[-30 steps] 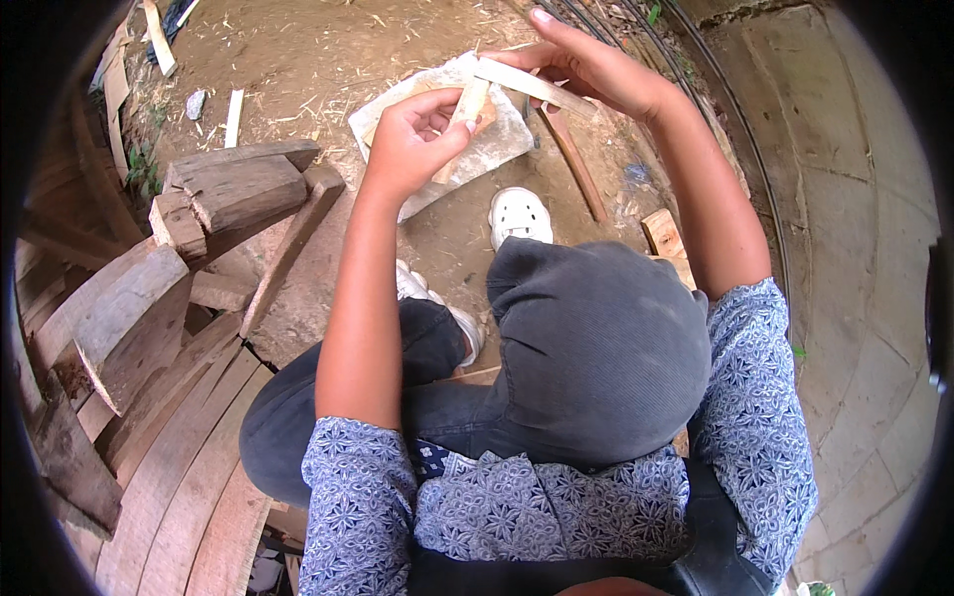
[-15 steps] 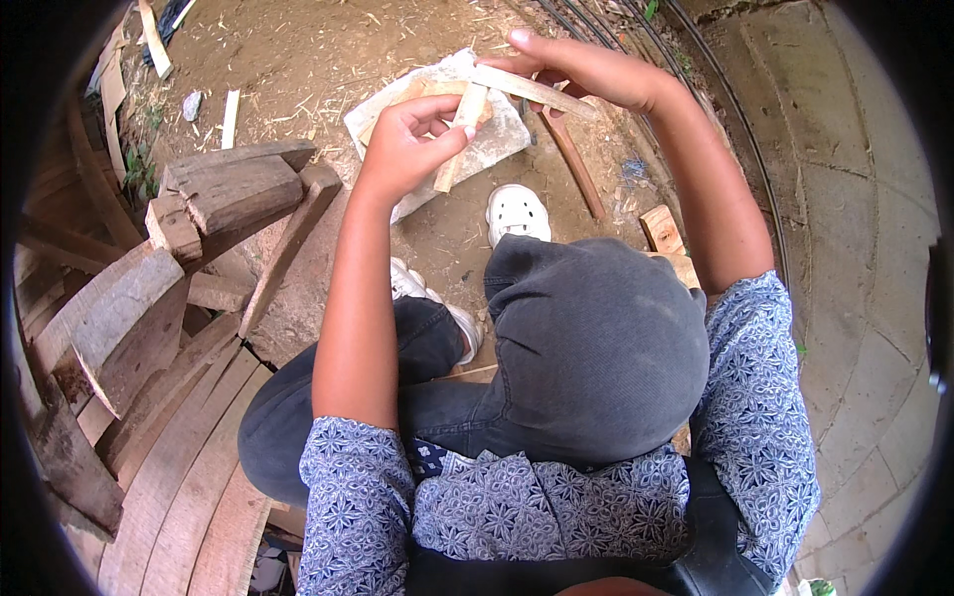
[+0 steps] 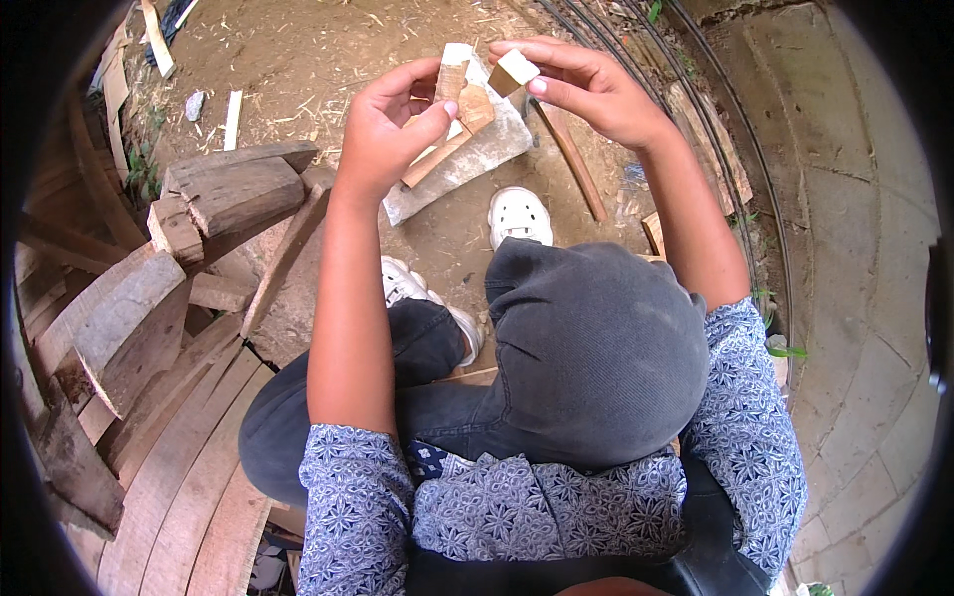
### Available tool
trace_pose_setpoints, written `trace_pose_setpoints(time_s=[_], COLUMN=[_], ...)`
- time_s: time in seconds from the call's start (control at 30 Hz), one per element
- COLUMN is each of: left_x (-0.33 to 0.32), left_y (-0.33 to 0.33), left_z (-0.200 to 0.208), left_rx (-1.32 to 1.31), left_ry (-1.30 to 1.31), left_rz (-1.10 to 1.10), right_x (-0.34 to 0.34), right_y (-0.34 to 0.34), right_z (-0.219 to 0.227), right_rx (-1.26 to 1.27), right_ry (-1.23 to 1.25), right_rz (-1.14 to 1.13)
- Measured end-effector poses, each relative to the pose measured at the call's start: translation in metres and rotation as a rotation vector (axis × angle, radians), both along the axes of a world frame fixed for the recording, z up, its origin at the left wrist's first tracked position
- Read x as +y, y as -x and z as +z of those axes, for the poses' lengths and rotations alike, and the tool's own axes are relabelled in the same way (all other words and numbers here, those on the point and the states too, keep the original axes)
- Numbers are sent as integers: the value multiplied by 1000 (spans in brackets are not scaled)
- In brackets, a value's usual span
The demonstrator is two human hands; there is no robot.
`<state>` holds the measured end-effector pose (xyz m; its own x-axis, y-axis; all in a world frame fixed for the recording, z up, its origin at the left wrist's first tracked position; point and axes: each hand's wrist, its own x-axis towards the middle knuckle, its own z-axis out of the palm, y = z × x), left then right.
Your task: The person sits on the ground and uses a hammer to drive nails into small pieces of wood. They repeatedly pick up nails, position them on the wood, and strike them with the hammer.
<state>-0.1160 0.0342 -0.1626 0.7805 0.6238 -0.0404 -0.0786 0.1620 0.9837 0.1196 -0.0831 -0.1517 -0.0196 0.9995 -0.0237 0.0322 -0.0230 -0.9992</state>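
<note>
Wood, pale and freshly cut: two small pieces held up in two bare hands. The left hand (image 3: pixel 383 134) pinches one short wood strip (image 3: pixel 452 81) between thumb and forefinger, the strip upright, tan and rough-grained; a second, reddish sliver lies just behind it, though whether the hand holds that too cannot be told. The right hand (image 3: pixel 586 89) pinches one small pale block (image 3: pixel 515 70) (squarish, clean-faced, tilted) between thumb tip and fingertips, at 3 o'clock of the strip and just beside it; whether the two pieces touch cannot be told.

Beneath the hands, on the ground: one flat grey slab (image 3: pixel 477 159), roughly rectangular, chalky, with a brown wood offcut lying across it.

Two white perforated clogs (image 3: pixel 519 214), one at 6 o'clock of the slab, the other at 7 o'clock and partly hidden by the left forearm.

One thin reddish stick (image 3: pixel 576 164), flat on the soil at 3 o'clock of the slab.

One stack of weathered grey timber blocks (image 3: pixel 234 194), split and coarse, at 9 o'clock of the left hand, well apart. Curved worn planks (image 3: pixel 169 467) fill the 8 o'clock corner.

Ground: brown soil (image 3: pixel 308 60) strewn with shavings and chips. At 3 o'clock, grey paving stones (image 3: pixel 855 248) with a few dark cables along their edge.

Clothing: dark grey trousers, blue floral-print sleeves.
</note>
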Motion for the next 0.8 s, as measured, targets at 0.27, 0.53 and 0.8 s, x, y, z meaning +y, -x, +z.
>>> trace_pose_setpoints(time_s=[0.27, 0.53, 0.8], left_x=[2, 28, -3], left_y=[2, 11, 38], left_z=[7, 17, -55], left_rx=[-73, 393, 1080], left_ry=[183, -377, -981], left_rz=[10, 33, -123], right_x=[3, 23, 6], right_y=[5, 29, 47], right_z=[-2, -60, -97], right_rx=[-106, -198, -158], right_ry=[15, 25, 173], right_rz=[-38, -93, -263])
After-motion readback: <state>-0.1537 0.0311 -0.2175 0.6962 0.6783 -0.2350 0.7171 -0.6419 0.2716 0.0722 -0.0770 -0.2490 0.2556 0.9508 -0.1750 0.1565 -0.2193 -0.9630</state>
